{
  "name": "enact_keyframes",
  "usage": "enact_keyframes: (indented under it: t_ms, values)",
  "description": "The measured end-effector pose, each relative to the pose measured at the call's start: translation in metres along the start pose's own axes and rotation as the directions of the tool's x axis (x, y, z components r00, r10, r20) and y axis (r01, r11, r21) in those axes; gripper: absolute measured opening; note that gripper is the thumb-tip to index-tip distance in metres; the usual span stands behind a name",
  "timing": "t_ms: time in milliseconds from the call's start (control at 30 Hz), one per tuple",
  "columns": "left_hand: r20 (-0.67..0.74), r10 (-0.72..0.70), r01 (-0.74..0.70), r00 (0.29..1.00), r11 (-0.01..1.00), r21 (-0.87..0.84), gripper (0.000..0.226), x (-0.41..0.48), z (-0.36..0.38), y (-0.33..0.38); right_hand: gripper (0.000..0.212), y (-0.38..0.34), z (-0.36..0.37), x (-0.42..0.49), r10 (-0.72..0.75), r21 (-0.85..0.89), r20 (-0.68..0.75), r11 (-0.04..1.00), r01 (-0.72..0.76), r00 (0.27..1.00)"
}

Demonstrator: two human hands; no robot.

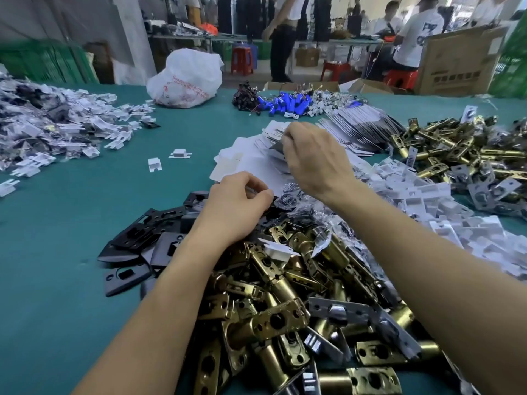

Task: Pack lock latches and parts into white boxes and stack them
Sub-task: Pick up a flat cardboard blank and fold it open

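Note:
A heap of brass lock latches (299, 295) covers the near middle of the green table (71, 252). Black strike plates (142, 232) lie to its left. Flat white box blanks (245, 158) are piled in the middle. My right hand (313, 158) reaches over that pile and pinches the edge of one flat white box blank (275, 132). My left hand (236, 203) is curled above the black plates and clear bags of small parts (302, 203); what its fingers pinch is hidden.
White plastic inserts (427, 201) spread to the right, with more brass latches (456, 149) beyond. Bagged white parts (57, 124) heap at the left. Blue batteries (285, 104) and a white plastic sack (188, 78) sit far back. People stand at benches behind.

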State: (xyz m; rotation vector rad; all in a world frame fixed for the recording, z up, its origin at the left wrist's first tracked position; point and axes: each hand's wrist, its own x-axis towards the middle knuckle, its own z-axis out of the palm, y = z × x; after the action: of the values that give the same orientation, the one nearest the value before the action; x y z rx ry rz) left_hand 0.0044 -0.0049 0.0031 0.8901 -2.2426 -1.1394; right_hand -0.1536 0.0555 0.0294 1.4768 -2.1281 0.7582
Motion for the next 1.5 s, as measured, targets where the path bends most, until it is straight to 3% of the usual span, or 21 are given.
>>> enact_keyframes:
  t_ms: [100,200,267,400,500,567,633,733,900,1100,1267,1400,1500]
  values:
    - [0.068,-0.074,0.086,0.995,0.974,-0.211,0.024,-0.001,-0.001,0.007,0.025,-0.004,-0.023,-0.019,0.096,0.232,-0.096,0.97,-0.071,0.991]
    - [0.188,-0.161,0.226,0.969,0.882,-0.413,0.044,-0.003,-0.006,0.018,0.02,-0.003,-0.048,-0.033,0.242,0.443,-0.24,0.889,-0.116,0.94]
    - [0.272,-0.196,0.311,0.942,0.816,-0.488,0.065,-0.005,-0.009,0.023,0.017,-0.004,-0.063,-0.042,0.307,0.56,-0.255,0.82,-0.118,0.917]
    - [0.366,-0.233,0.421,0.901,0.677,-0.603,0.093,-0.006,-0.013,0.026,0.026,-0.013,-0.073,-0.069,0.341,0.774,-0.076,0.613,-0.16,0.937]
    - [0.372,-0.225,0.429,0.901,0.598,-0.677,0.084,-0.006,-0.012,0.027,0.028,-0.022,-0.067,-0.081,0.29,0.849,0.043,0.494,-0.188,0.956]
    - [0.321,-0.222,0.39,0.921,0.529,-0.753,0.069,-0.005,-0.012,0.025,0.027,-0.024,-0.064,-0.083,0.218,0.844,0.118,0.491,-0.214,0.969]
    - [0.227,-0.263,0.331,0.938,0.483,-0.81,0.077,-0.003,-0.015,0.025,0.022,-0.023,-0.063,-0.083,0.124,0.835,0.211,0.493,-0.245,0.97]
    - [0.102,-0.264,0.23,0.959,0.513,-0.827,0.11,-0.003,-0.017,0.026,0.013,-0.018,-0.065,-0.084,0.02,0.803,0.333,0.518,-0.295,0.943]
    - [-0.049,-0.222,0.094,0.974,0.591,-0.802,0.116,-0.005,-0.012,0.028,0.022,-0.018,-0.064,-0.084,-0.002,0.728,0.391,0.612,-0.308,0.921]
    - [-0.066,-0.029,-0.021,0.997,0.757,-0.653,0.109,-0.009,-0.003,0.029,0.046,-0.014,-0.055,-0.082,0.009,0.715,0.478,0.577,-0.396,0.878]
    - [0.034,0.138,-0.078,0.99,0.722,-0.687,0.083,-0.015,0.002,0.032,0.059,-0.01,-0.054,-0.084,-0.028,0.786,0.509,0.423,-0.451,0.86]
    - [0.032,0.209,-0.132,0.977,0.72,-0.681,0.062,-0.018,0.003,0.032,0.061,-0.011,-0.054,-0.085,-0.028,0.807,0.498,0.382,-0.451,0.867]
    - [0.027,0.238,-0.162,0.971,0.736,-0.657,0.06,-0.018,0.003,0.03,0.063,-0.011,-0.051,-0.085,-0.039,0.83,0.481,0.341,-0.441,0.876]
